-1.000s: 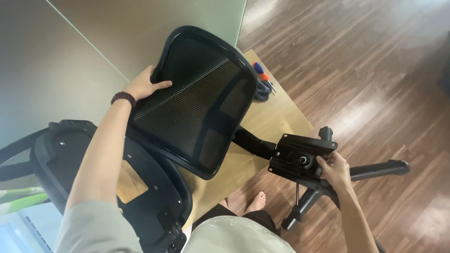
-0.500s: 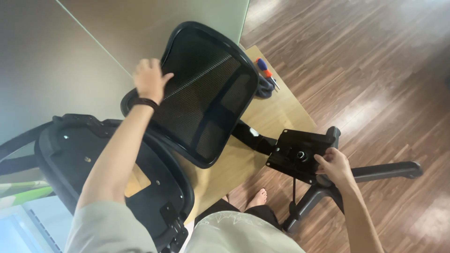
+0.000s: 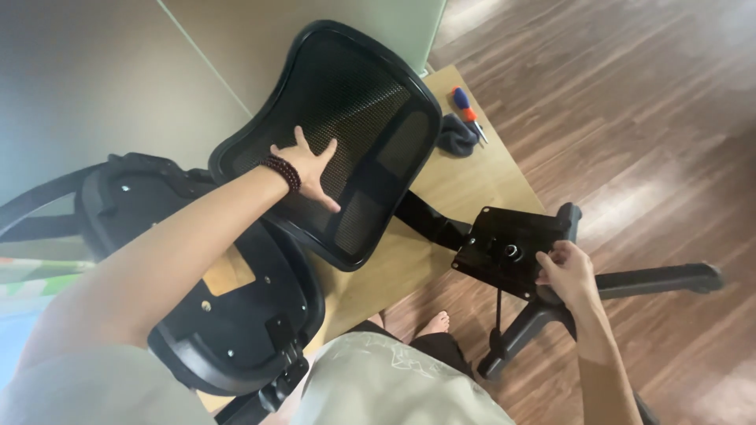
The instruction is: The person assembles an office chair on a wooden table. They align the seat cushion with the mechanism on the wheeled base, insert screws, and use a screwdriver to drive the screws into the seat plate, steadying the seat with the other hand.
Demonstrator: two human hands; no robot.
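Pressing flat on the mesh, the left hand lies with fingers spread open against the chair back, clamped on nothing; a dark bead bracelet rings its wrist. The chair back is a black frame filled with mesh, standing over the wooden table. Its long axis runs from its broad rounded top, near the wall at the upper middle, down toward its narrower lower edge close to the person's body. From behind that lower part a black arm slants off to the right and meets the black metal plate.

The right hand is at the near right corner of that plate, fingers curled together on its edge. The plate lies tilted, just past the table's edge, with a round hole near its middle. Below and behind it the black star base of the chair stands on the wooden floor, one leg pointing right, another toward the person.

To the left, the black seat pan lies upside down on the table, its underside and screw holes showing. At the table's far end lie a screwdriver with a blue and orange handle and a dark cloth just beside it. Bare toes show under the table edge.
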